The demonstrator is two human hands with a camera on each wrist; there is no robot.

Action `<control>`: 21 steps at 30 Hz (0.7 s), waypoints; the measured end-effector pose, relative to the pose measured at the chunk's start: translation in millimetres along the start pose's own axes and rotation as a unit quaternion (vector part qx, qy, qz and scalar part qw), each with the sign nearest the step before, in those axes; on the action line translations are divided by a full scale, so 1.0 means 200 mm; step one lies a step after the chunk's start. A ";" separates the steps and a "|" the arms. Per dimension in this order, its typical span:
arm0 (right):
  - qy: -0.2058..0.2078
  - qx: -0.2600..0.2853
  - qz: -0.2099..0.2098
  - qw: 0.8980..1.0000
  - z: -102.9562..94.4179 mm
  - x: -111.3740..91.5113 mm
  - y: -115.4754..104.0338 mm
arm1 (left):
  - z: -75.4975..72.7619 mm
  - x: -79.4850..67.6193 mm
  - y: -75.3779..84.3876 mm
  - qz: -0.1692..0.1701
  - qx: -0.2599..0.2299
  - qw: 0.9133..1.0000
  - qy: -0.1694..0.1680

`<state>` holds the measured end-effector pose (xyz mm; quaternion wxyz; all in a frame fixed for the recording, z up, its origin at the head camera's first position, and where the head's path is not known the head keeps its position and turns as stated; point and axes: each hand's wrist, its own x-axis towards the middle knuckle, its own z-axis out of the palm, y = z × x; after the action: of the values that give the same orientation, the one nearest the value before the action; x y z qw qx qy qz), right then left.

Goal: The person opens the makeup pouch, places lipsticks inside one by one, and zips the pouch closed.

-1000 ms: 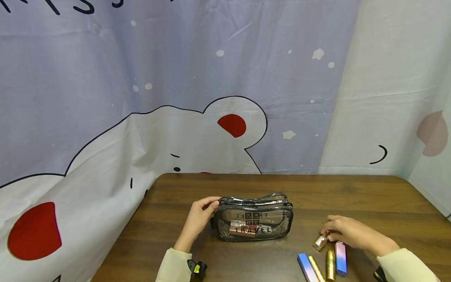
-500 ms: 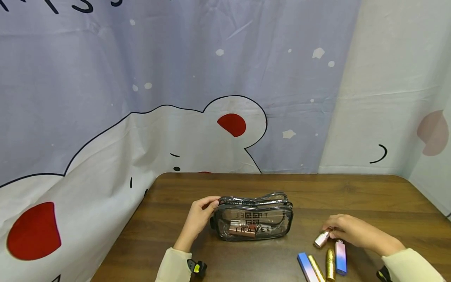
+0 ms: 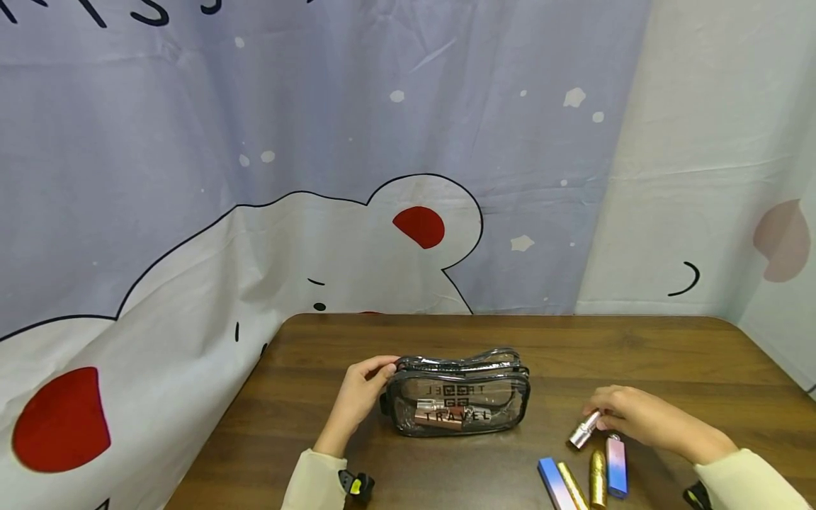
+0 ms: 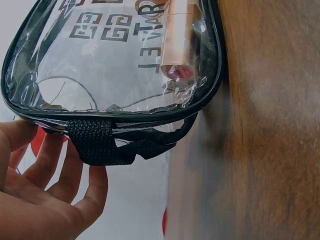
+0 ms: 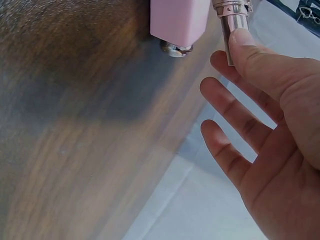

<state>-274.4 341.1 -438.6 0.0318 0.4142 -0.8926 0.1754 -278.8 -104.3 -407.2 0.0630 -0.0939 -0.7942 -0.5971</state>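
Note:
A clear cosmetic bag point(image 3: 503, 400) with black edging and TRAVEL lettering stands upright on the table. My left hand point(image 3: 358, 397) pinches its upper left corner; in the left wrist view the fingers spread behind the black webbing tab point(image 4: 92, 142). Inside the bag, near its bottom, lie a rose-gold tube point(image 4: 177, 42) and other small cosmetics. To the bag's right, my right hand point(image 3: 644, 418) holds a shiny silver-pink lipstick point(image 3: 583, 432) between thumb and index finger, tilted, with its lower end toward the bag side. The other fingers are spread, as the right wrist view shows.
Close below the right hand lie a pink-to-blue tube point(image 3: 616, 464) with a metal ring end, an embossed gold lipstick point(image 3: 598, 478), a slim gold tube point(image 3: 572, 485) and a blue-and-pink box-shaped tube point(image 3: 554, 482). A printed cloth point(image 3: 382, 142) hangs behind the wooden table point(image 3: 319, 340).
My right hand has shifted slightly up and to the right, and more of the lipstick in its fingers shows, tilted steeper. The left hand and bag have stayed put.

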 end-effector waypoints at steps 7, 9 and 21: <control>0.001 0.002 0.004 1.000 -0.02 0.00 -0.03 | 0.00 -0.01 0.01 0.001 0.005 1.000 -0.002; 0.003 0.002 -0.002 1.000 -0.03 0.00 -0.04 | 0.00 -0.01 0.01 0.001 0.005 1.000 -0.002; 0.017 0.002 -0.029 0.999 -0.05 0.03 -0.06 | 0.00 -0.01 0.01 0.004 0.010 1.000 -0.002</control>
<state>-269.9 333.6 -425.2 0.0517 0.4370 -0.8792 0.1829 -277.1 -103.9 -405.4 0.0651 -0.0975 -0.7995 -0.5891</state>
